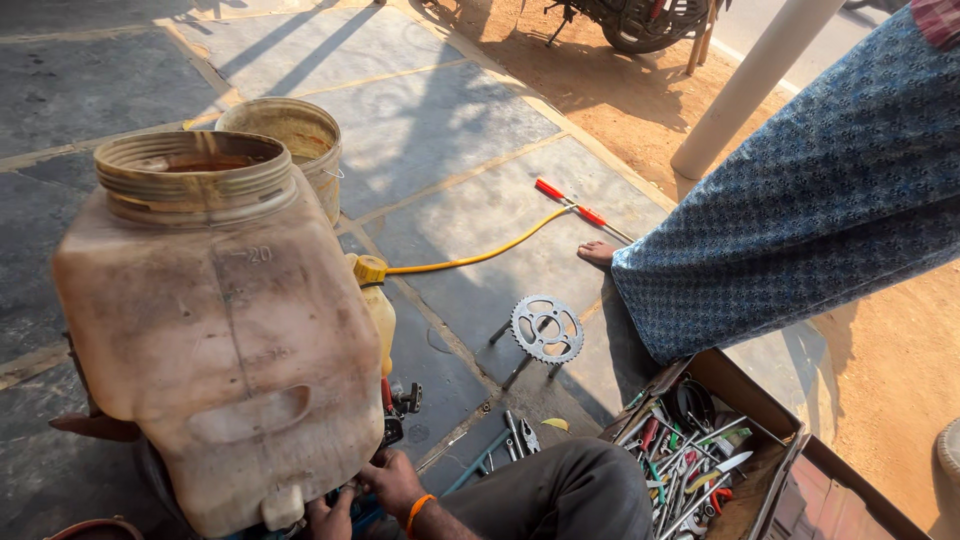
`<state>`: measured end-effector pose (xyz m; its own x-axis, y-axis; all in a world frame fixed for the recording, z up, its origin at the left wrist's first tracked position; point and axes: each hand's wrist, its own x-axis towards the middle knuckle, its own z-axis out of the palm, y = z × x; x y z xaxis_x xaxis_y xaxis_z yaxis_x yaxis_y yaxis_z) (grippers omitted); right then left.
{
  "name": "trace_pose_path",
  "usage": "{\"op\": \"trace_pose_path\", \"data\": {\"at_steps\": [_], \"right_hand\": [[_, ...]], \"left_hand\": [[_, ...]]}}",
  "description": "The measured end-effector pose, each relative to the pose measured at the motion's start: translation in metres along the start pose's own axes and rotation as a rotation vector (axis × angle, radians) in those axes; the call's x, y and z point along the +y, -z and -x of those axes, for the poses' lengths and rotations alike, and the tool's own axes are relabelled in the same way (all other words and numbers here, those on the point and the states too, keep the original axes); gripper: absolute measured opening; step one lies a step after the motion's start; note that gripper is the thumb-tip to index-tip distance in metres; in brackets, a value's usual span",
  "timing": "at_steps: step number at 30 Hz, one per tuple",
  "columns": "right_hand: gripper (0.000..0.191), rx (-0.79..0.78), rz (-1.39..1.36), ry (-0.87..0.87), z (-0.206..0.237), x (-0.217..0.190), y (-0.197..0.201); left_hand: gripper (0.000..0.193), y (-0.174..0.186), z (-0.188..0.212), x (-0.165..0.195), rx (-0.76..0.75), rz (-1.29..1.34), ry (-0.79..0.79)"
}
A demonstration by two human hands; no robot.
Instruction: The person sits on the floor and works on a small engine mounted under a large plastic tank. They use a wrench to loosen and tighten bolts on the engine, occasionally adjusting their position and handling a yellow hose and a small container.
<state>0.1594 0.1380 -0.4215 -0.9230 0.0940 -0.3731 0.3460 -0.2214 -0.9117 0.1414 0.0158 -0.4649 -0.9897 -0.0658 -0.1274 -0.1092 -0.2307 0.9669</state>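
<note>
A large, dirty translucent sprayer tank point(220, 330) with a wide open neck stands right in front of me. Both my hands are at its bottom right corner. My left hand point(330, 520) sits low beside a small white outlet stub point(283, 507). My right hand point(393, 483), with an orange band on the wrist, has bent fingers against the tank's lower edge. The fingertips of both hands meet under the tank, and what they grip is hidden. Dark pump parts point(398, 405) show just behind the tank.
A yellow hose point(470, 260) runs to a red-handled lance point(565, 198). A stained bucket point(290, 140) stands behind the tank. A toothed sprocket on legs point(547, 330), pliers point(520, 435) and a box of tools point(770, 470) lie right. A person in blue patterned cloth point(800, 210) stands barefoot.
</note>
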Motion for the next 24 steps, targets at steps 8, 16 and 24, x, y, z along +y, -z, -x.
{"op": "trace_pose_path", "data": {"at_steps": [8, 16, 24], "right_hand": [[0.020, 0.082, 0.006, -0.064, 0.009, -0.010, -0.010], [0.019, 0.151, -0.010, -0.102, 0.009, -0.007, -0.020], [0.022, 0.193, -0.081, -0.170, 0.003, 0.000, -0.024]], "left_hand": [[0.064, 0.010, 0.005, 0.020, 0.015, -0.522, 0.341], [0.073, 0.018, 0.023, 0.024, 0.070, -0.875, 0.202], [0.069, 0.015, 0.026, 0.028, 0.167, -0.776, 0.151]]}}
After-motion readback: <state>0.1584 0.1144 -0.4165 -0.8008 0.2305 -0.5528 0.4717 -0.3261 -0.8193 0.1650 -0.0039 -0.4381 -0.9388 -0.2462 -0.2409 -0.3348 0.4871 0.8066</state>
